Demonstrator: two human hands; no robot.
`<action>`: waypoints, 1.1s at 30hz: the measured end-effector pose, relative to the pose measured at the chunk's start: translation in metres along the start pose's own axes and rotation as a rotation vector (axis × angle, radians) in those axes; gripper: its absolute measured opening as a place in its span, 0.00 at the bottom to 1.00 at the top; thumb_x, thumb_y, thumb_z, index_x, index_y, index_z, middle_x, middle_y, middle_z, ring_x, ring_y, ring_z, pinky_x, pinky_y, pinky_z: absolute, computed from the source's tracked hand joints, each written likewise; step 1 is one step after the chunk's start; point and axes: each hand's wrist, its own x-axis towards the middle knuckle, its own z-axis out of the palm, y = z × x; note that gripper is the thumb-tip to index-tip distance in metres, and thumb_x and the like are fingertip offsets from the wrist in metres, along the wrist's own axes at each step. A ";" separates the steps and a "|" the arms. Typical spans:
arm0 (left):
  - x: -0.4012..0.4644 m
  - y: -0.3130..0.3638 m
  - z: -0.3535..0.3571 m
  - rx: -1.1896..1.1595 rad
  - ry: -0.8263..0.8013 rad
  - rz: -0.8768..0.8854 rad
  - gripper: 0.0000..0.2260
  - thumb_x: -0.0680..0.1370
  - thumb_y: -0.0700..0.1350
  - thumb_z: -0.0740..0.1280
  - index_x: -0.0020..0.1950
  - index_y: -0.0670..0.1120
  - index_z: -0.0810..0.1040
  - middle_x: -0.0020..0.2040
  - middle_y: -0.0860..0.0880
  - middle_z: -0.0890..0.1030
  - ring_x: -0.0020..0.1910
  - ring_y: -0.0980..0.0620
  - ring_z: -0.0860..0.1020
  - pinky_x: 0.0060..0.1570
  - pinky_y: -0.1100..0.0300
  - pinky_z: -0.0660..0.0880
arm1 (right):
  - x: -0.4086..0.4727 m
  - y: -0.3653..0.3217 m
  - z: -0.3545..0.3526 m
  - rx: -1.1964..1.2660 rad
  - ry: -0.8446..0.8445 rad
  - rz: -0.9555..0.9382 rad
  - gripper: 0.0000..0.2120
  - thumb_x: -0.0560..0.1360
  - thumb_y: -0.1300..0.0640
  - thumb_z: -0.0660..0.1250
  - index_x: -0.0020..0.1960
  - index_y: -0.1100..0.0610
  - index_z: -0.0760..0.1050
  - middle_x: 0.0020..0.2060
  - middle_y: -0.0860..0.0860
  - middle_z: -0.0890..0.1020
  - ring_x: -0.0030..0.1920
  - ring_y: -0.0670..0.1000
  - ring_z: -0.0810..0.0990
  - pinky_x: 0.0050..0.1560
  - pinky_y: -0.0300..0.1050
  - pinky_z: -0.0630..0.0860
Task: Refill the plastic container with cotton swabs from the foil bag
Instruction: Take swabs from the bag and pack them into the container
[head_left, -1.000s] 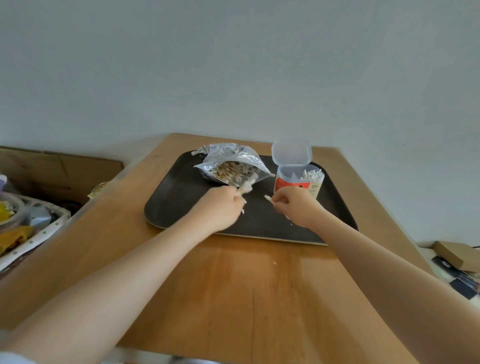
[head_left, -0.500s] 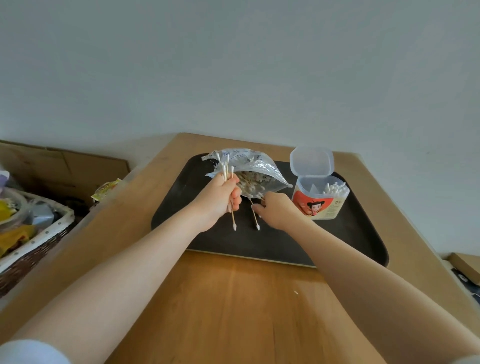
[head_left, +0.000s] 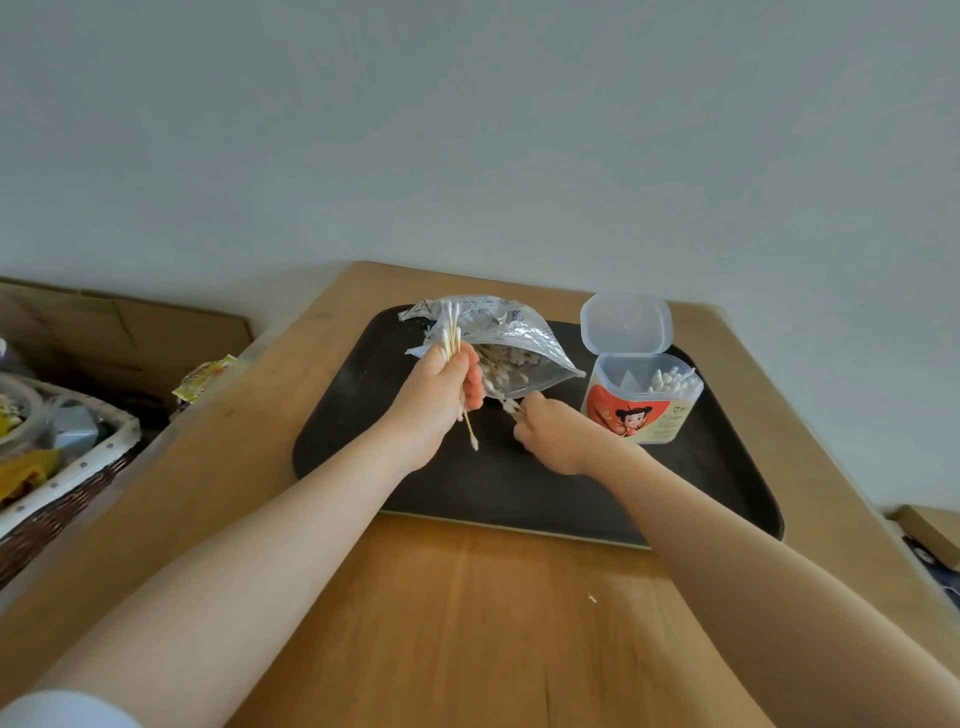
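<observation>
A silver foil bag (head_left: 511, 332) full of cotton swabs lies open on the dark tray (head_left: 717, 467). My left hand (head_left: 441, 395) grips a bundle of cotton swabs (head_left: 451, 332) upright in front of the bag's mouth. My right hand (head_left: 550, 434) pinches a few swabs at the bag's opening. The clear plastic container (head_left: 641, 408), with a red cartoon label and its lid flipped up, stands on the tray to the right and holds swabs on its right side.
The tray sits on a wooden table (head_left: 467, 623). A wicker basket (head_left: 67, 483) with odds and ends is at the left, below the table edge. A cardboard box (head_left: 935, 535) lies at the right edge. A small white scrap (head_left: 592, 599) lies on the table.
My left hand has raised its bundle of swabs in front of the bag. My right hand moved from near the container to the bag's mouth and took hold of swabs there.
</observation>
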 end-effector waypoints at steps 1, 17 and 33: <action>0.000 0.000 0.002 -0.012 0.055 0.010 0.09 0.82 0.42 0.53 0.46 0.47 0.71 0.38 0.48 0.74 0.39 0.52 0.76 0.45 0.61 0.76 | -0.002 0.001 -0.002 0.148 0.017 -0.015 0.10 0.81 0.58 0.51 0.55 0.63 0.67 0.40 0.55 0.73 0.39 0.52 0.73 0.39 0.45 0.70; -0.005 0.004 0.026 -0.266 0.000 -0.013 0.12 0.83 0.43 0.51 0.56 0.51 0.74 0.54 0.53 0.81 0.59 0.54 0.76 0.58 0.60 0.71 | 0.000 -0.019 0.000 0.667 0.218 -0.019 0.12 0.81 0.52 0.54 0.41 0.53 0.67 0.33 0.49 0.73 0.33 0.46 0.70 0.34 0.38 0.66; -0.007 0.002 0.028 -0.352 0.066 -0.045 0.10 0.82 0.39 0.52 0.49 0.46 0.72 0.43 0.48 0.80 0.47 0.51 0.78 0.56 0.55 0.73 | -0.007 -0.027 -0.002 0.185 0.265 -0.263 0.14 0.81 0.58 0.54 0.61 0.62 0.71 0.59 0.58 0.74 0.56 0.55 0.74 0.55 0.43 0.71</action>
